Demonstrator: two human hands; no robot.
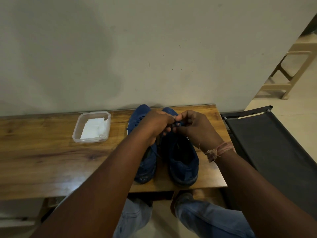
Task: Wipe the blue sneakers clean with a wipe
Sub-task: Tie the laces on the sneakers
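Wooden surface across mid-frame, against a pale wall. Clear plastic container, left of centre, holding folded white wipes. Dark fabric chair at right edge; beige plastic stool upper right. Pair of blue sneakers side by side at centre-right of the surface, heels nearest. Left hand and right hand meet over the right sneaker's laces, fingers curled and pinching them; forearms cover much of the left sneaker. Thread band on right wrist.

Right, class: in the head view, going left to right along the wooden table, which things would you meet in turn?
Plastic tub holding white wipes → left sneaker → right sneaker → dark fabric chair beside the table.
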